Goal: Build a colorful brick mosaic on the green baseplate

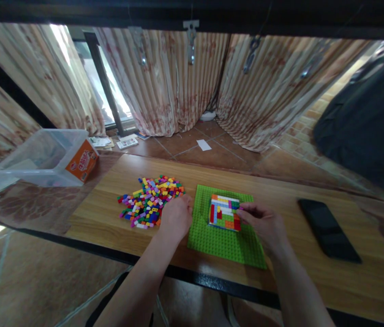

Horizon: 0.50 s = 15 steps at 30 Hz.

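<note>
A green baseplate [225,240] lies on the wooden table, with a square patch of coloured bricks [224,211] built near its far side. My right hand [263,223] touches the right edge of that patch, its fingertips pinched on a small purple brick there. My left hand [176,217] rests with curled fingers at the baseplate's left edge, beside a loose pile of small coloured bricks [149,200]. Whether the left hand holds a brick is hidden.
A black phone [328,230] lies flat on the table to the right. A clear plastic bin [42,158] with an orange box [81,161] stands at the far left. Curtains hang behind the table; a dark cloth is at the right.
</note>
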Available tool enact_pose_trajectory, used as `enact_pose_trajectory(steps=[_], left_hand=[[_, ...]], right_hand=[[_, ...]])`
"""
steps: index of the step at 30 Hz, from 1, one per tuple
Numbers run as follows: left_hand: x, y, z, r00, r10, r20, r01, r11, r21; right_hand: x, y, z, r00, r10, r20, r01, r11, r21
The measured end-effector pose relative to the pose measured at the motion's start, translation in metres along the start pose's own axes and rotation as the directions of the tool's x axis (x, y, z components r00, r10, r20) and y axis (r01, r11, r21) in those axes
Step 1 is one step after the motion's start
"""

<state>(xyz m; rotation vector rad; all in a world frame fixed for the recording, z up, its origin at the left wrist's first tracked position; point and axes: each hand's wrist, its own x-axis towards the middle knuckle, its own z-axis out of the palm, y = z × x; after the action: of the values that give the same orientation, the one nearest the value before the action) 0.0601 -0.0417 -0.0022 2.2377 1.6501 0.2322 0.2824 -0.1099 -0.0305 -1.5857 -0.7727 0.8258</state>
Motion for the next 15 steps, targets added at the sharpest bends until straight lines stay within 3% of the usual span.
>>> enact_pose_trajectory(steps=[15], left_hand=[[-0.0009, -0.0012, 0.0015, 1.0, 0.013, -0.008, -0.013, 0.998, -0.069]], right_hand=[[-0.0035, -0.0076, -0.0056, 0.991, 0.096, 0.09, -0.106, 0.988, 0.111]])
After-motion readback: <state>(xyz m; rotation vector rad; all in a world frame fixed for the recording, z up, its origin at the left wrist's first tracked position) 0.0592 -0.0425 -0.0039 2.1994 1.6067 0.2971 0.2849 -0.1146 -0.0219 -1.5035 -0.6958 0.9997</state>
